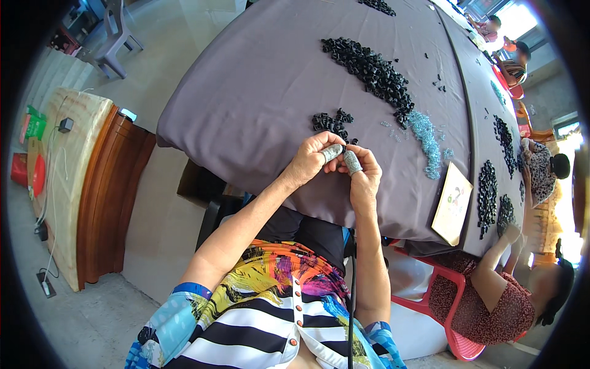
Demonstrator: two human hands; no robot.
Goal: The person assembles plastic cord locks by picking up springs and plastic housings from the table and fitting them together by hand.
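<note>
Stray furniture on the left, red seating on the right

Grey plastic chair up in the corner, chunky wooden cabinet with a pale marbled top, little black box sitting on it. Over right, a person in a speckled dark red dress is on a red plastic chair.

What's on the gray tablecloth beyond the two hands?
Heaps of small black parts and clear light-blue pieces are visible. Whatever lies directly beneath the left hand and right hand is covered.

Bright daylight, glaring windows at right, fisheye-bent edges, black corners
</note>
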